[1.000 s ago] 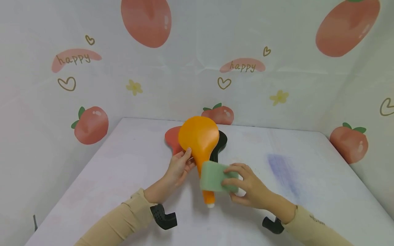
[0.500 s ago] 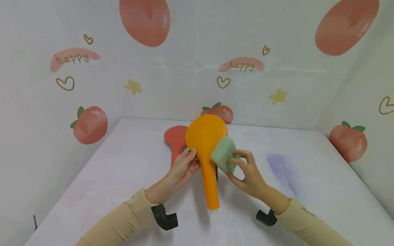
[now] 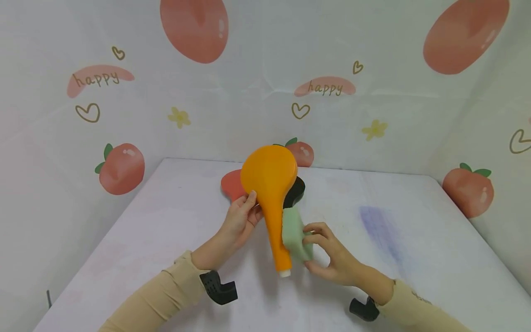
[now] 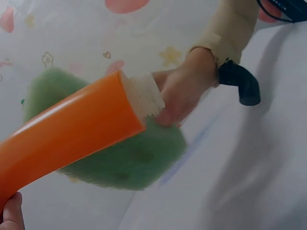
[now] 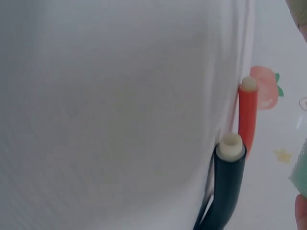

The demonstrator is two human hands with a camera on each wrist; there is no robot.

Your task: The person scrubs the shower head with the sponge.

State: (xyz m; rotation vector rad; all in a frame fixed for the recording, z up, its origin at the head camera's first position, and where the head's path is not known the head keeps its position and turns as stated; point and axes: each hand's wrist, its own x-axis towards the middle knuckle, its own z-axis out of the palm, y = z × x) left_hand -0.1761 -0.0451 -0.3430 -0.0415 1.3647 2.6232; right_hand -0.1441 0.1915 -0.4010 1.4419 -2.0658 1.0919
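Observation:
My left hand (image 3: 242, 221) grips an orange shower head (image 3: 269, 170) where its round head narrows into the handle, thumb in front. It is raised over the table, head up and handle slanting down to a white threaded end (image 4: 146, 93). A pale green sponge (image 3: 295, 235) lies along the right side of the handle, its near face against it. My right hand (image 3: 336, 253) pinches the sponge between thumb and fingertips. The left wrist view has the sponge (image 4: 129, 163) behind the handle; only a corner of the sponge (image 5: 301, 175) enters the right wrist view.
Behind the orange one lie a red shower head (image 3: 232, 182) and a black shower head (image 3: 295, 191), both partly hidden, on the white table (image 3: 166, 258). A fruit-printed cloth (image 3: 249, 106) hangs behind. A purple smudge (image 3: 379, 230) marks the tabletop at right.
The sponge went up from the front of the handle to the neck, then back down along the handle's right side. The shower head swung right, then returned left and slightly higher.

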